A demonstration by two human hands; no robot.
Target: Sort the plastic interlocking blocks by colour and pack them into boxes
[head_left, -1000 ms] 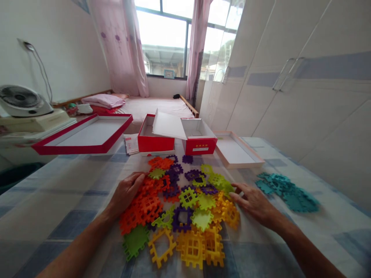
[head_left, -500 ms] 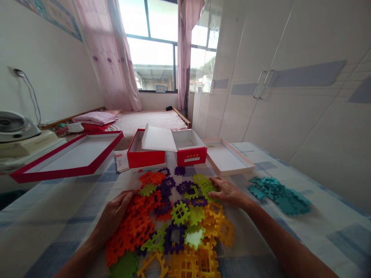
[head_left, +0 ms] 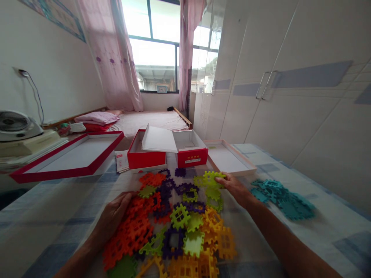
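My right hand (head_left: 234, 186) pinches a yellow-green interlocking plastic tile (head_left: 211, 177) by its right edge, slightly above more yellow-green tiles (head_left: 213, 193). My left hand (head_left: 116, 210) lies against the left side of the orange tiles (head_left: 131, 231), its fingers stretched along them and holding nothing. Between my hands are purple tiles (head_left: 166, 187), with more yellow-green tiles (head_left: 180, 216) over them. Yellow tiles (head_left: 213, 222) are heaped nearer to me on the right. Many of the tiles overlap, which hides parts of them.
A teal tile pile (head_left: 285, 199) lies right of my right forearm. Behind the tiles stand a red box (head_left: 146, 160), a second red box (head_left: 193, 157), a red-rimmed lid (head_left: 92, 168) and a pale shallow lid (head_left: 243, 170). A checked cloth (head_left: 58, 220) covers the table.
My right hand has taken hold of a yellow-green tile and lifted it slightly up and away. The yellow-green tiles beneath have spread apart. My left hand has hardly moved.
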